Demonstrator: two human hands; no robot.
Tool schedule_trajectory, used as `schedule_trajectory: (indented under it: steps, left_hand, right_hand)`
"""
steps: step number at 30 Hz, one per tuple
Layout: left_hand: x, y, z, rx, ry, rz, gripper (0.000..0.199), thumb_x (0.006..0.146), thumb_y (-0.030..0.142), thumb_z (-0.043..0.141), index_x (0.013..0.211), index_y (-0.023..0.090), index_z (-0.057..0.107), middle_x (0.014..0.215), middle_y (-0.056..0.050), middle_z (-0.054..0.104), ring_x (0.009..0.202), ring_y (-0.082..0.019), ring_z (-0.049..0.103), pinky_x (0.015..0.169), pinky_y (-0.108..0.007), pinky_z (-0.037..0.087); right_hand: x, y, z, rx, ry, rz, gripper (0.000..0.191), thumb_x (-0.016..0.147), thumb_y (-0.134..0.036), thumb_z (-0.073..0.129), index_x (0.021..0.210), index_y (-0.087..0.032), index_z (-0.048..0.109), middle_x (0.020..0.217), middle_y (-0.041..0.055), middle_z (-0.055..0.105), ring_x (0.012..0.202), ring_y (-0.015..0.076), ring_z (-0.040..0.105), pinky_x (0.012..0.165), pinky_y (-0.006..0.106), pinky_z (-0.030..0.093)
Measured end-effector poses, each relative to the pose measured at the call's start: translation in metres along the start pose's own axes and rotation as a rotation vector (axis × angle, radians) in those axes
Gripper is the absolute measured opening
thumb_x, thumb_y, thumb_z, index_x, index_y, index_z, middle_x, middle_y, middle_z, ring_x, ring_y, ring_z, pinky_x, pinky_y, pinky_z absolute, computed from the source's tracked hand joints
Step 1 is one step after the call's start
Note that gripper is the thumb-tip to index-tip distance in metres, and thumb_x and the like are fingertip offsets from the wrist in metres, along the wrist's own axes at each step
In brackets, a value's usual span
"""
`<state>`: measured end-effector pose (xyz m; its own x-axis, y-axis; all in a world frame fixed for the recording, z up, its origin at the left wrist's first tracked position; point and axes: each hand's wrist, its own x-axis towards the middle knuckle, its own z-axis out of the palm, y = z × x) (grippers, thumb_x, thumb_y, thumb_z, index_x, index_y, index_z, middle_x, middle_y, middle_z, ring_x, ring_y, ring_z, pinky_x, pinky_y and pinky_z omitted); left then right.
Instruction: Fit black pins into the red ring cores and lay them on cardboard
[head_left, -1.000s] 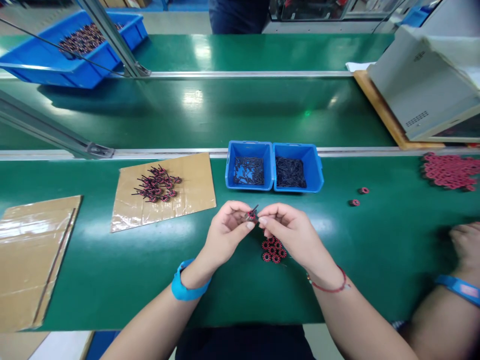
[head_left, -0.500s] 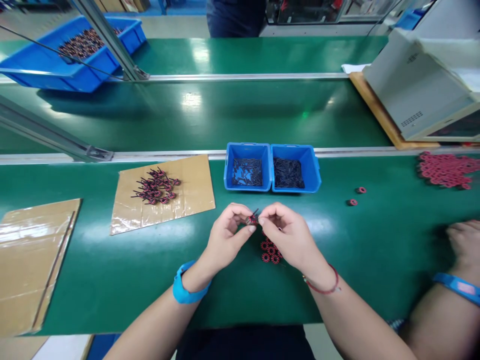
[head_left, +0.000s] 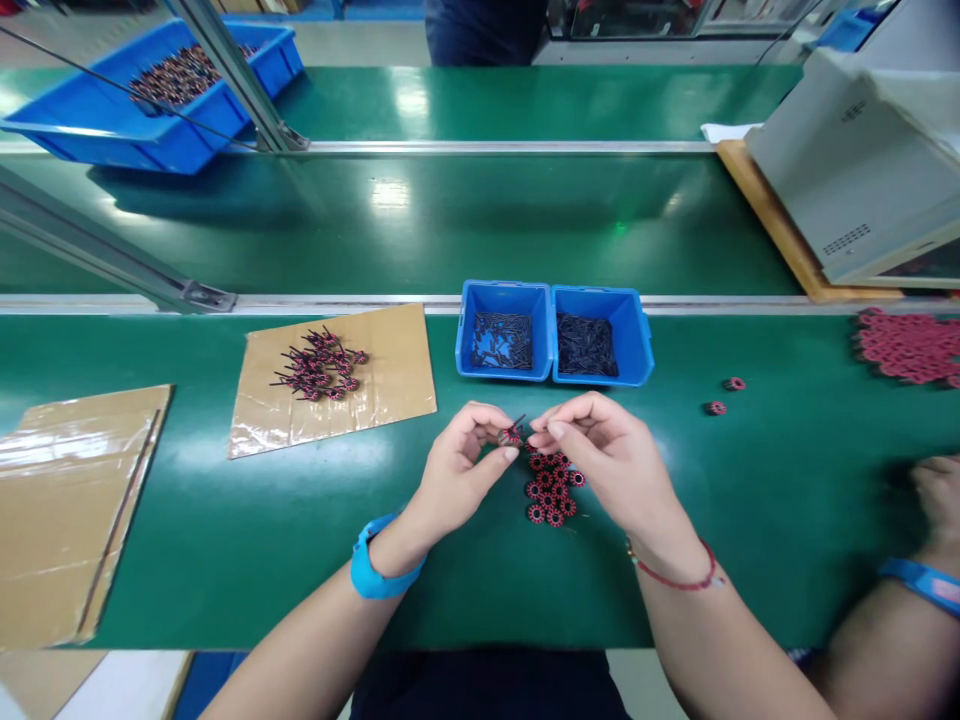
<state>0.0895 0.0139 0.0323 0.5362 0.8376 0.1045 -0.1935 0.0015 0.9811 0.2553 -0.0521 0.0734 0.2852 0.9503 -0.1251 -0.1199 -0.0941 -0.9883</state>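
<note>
Between the thumb and fingertips of my left hand is a small red-and-black ring coil with a thin black sleeve standing up from it. My right hand is just right of the coil, fingertips pinched together; whatever they hold is too small to make out. Below and partly behind my right fingers lies a cluster of ring coils on the green bench. Ahead of my hands stand two blue bins, the left bin with a thin layer of short black sleeves and the right bin with a thicker heap.
Sleeved coils lie piled on a cardboard sheet to the left. Two loose coils and a large red coil group are on the right, near another person's arm. A grey machine stands behind.
My right hand has drawn back to the right from the coil, uncovering more of the cluster below. My left hand still holds the coil. The whole view has shifted slightly.
</note>
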Motion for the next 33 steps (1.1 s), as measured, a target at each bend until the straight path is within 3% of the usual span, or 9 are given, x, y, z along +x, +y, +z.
schedule_trajectory:
  steps: [8, 15, 33]
  left_hand:
    - [-0.0012, -0.0009, -0.0005, 0.045, -0.023, 0.043, 0.02, 0.085, 0.011, 0.068, 0.101, 0.021, 0.063, 0.096, -0.002, 0.06, 0.087, -0.012, 0.061, 0.081, -0.026, 0.051]
    - [-0.0011, -0.0003, -0.0002, 0.041, -0.032, 0.015, 0.018, 0.084, 0.013, 0.069, 0.099, 0.02, 0.062, 0.096, -0.003, 0.06, 0.087, -0.014, 0.061, 0.08, -0.028, 0.051]
    - [-0.0012, 0.0009, -0.0003, 0.042, -0.035, -0.002, 0.017, 0.084, 0.013, 0.07, 0.098, 0.02, 0.064, 0.096, -0.003, 0.06, 0.088, -0.014, 0.061, 0.081, -0.028, 0.05]
  right_hand:
    - [-0.0036, -0.0031, -0.001, -0.191, -0.002, -0.067, 0.005, 0.09, -0.022, 0.065, 0.086, -0.022, 0.066, 0.088, 0.0016, 0.075, 0.081, 0.0141, 0.073, 0.071, 0.026, 0.057]
    - [-0.0057, -0.0062, -0.0012, -0.254, -0.053, -0.038, 0.004, 0.088, -0.02, 0.063, 0.085, -0.022, 0.066, 0.085, 0.0015, 0.075, 0.077, 0.0148, 0.071, 0.068, 0.027, 0.056]
    - [-0.0047, -0.0076, -0.0026, -0.279, -0.069, -0.008, 0.006, 0.089, -0.026, 0.063, 0.087, -0.021, 0.066, 0.084, 0.0022, 0.073, 0.075, 0.0152, 0.069, 0.067, 0.028, 0.055]
